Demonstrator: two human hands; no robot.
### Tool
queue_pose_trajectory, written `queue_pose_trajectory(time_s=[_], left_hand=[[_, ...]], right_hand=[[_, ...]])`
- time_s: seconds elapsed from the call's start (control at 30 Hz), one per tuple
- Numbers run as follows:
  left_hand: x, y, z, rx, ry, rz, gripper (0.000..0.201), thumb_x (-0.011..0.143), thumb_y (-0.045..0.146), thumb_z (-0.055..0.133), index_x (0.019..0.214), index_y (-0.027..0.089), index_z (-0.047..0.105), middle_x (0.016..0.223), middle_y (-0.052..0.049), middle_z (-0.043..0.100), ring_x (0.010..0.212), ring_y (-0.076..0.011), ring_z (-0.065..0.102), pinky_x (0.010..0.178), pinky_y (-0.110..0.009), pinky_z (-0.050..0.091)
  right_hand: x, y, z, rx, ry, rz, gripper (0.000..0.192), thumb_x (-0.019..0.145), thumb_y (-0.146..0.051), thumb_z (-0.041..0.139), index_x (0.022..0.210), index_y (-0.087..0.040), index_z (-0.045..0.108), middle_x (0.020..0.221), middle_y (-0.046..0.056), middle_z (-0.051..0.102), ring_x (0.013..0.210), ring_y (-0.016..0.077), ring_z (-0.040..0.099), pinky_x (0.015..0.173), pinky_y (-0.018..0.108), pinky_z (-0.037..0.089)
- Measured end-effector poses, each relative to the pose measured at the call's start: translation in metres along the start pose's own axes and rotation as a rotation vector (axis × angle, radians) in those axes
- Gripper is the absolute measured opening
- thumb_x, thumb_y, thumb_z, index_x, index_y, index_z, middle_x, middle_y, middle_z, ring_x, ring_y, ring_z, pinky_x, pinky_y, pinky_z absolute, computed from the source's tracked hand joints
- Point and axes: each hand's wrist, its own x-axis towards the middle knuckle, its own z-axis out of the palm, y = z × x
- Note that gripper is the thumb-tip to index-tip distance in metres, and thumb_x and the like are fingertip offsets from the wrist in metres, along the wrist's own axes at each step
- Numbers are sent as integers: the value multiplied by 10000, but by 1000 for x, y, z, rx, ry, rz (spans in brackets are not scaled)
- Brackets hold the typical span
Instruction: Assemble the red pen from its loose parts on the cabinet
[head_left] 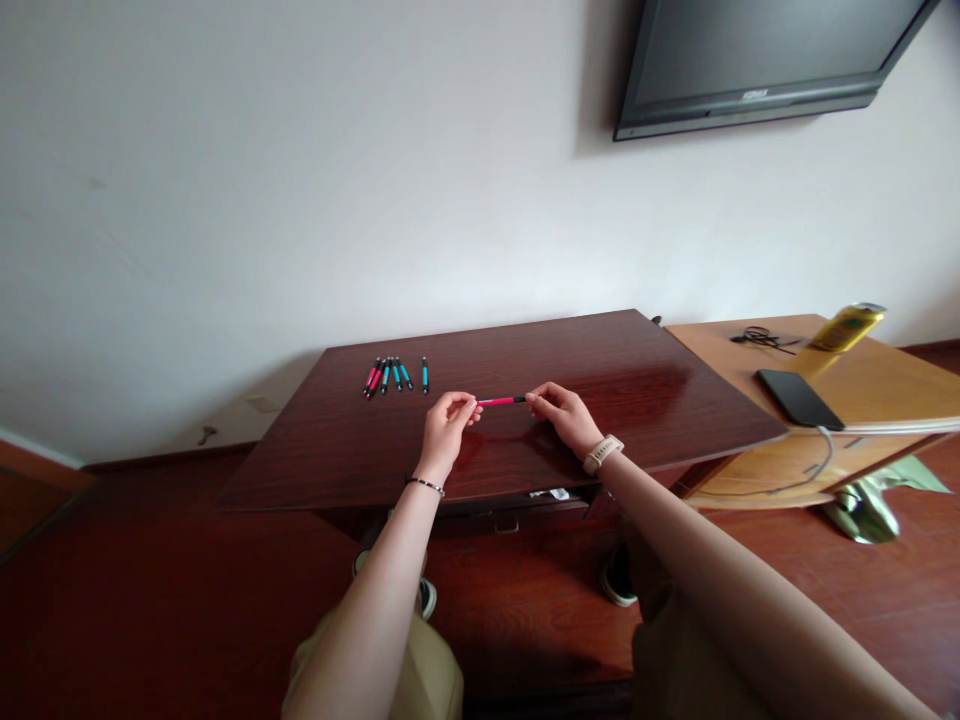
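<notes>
Pink slim pen with a black end [501,401] is being held level just above the dark red-brown wooden table [600,400], near the front middle of it. The left hand [448,422] is pinching the pink end between thumb and fingers, and the right hand [562,412] is pinching the black end in the same way, so both hands are closed on the pen and the pen is stretching between them. A thin dark bracelet [426,485] is sitting on the left wrist, and a pale watch strap [602,453] is sitting on the right wrist.

Nearest to the camera, the person's knees in beige trousers [420,670] are showing at the bottom, with two shoes [616,580] standing on the red-brown floor under the table. A drawer with a metal handle [506,522] is hanging under the front edge of the table; I cannot tell what is inside it.

Farther back on the table, well apart from the hands and to the left, a small row of pink and turquoise pens [388,375] is lying, and one turquoise pen [424,374] is lying a little apart from the row. Nothing is standing between the hands and these pens.

To the right, a lighter wooden side table [885,390] is touching the dark table. A black phone [799,397] with a grey cable [825,450], a yellow drinks can [847,327] and a dark tangled cord [761,338] are lying on it. A black flat screen [757,60] is hanging on the white wall [300,180] behind.
</notes>
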Motion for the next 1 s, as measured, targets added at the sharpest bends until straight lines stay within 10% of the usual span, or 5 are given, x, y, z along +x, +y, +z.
queue_pose_trajectory(time_s=[0.57,1.0], left_hand=[[2,-2,0,3,-1,2,343,881,476,777,1030,174,715,932,-89,779,784,-181,719,744,-315,545],[-7,4,9,102,-218,37,219,890,379,761,993,194,707,956,-94,801,895,-242,775,817,-367,611]], right_hand=[[1,0,0,66,26,-2,409,840,-594,783,983,-213,743,867,50,748,766,202,680,748,329,539],[1,-9,10,199,-17,39,456,812,-554,830,1128,-230,770,1017,71,791,874,232,724,852,365,578]])
